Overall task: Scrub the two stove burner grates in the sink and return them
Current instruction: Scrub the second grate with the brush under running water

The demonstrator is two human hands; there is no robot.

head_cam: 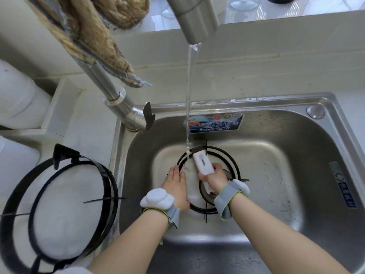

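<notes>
A black round burner grate [229, 161] lies in the steel sink [286, 147] under running water. My left hand [176, 180] rests on the grate's left rim with its fingers laid flat. My right hand [213, 176] grips a white scrubbing brush [203, 163], whose head points up towards the grate's far rim where the water lands. A second black grate [106, 182] sits on the white counter to the left of the sink.
The tap spout [195, 18] hangs over the sink and pours a thin stream [189, 99]. A frayed brown cloth [92, 36] is draped over the tap's pipe at upper left. White containers [17, 95] stand at the far left. Glassware sits on the back ledge.
</notes>
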